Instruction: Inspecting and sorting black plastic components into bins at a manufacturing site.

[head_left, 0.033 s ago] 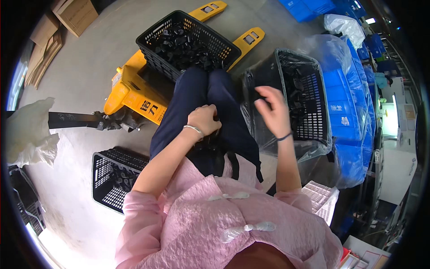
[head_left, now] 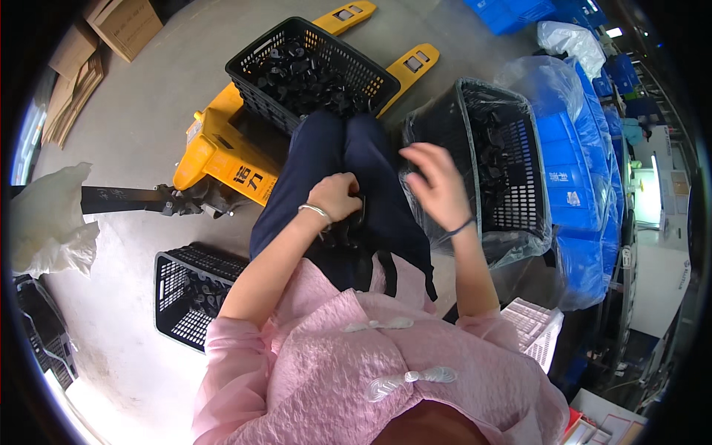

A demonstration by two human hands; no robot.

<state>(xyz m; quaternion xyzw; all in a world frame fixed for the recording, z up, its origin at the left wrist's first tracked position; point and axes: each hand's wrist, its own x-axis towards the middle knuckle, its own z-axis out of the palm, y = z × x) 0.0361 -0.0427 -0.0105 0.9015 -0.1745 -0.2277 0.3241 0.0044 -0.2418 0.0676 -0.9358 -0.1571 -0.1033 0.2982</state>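
Left hand (head_left: 335,196) is curling closed on the lap over a cluster of small black parts (head_left: 343,231); the fingers are hiding what exactly is being gripped, and the parts are blending into the dark trousers (head_left: 326,159), so shapes are hard to make out. A bracelet (head_left: 315,211) is sitting at the wrist.

Right hand (head_left: 436,185) is hovering with fingers spread wide and loose, holding nothing visible, at 3 o'clock from the left hand, just in front of the plastic-lined black basket (head_left: 512,159). The liner's sheen is masking the near wall; black parts inside are showing only as dark lumps.

At 12 o'clock a second black crate (head_left: 256,67), full of similar black pieces, is resting on the yellow pallet jack (head_left: 222,156), its near edge hidden behind the knees. At 8 o'clock another black crate (head_left: 174,285) is lying on the floor, partly covered by the pink sleeve (head_left: 237,348). Blue bins (head_left: 578,185) are stacking up at 3 o'clock, bent by the lens rim. A white bag (head_left: 48,219) is sitting at 9 o'clock, cardboard (head_left: 122,26) at 11 o'clock, cut off
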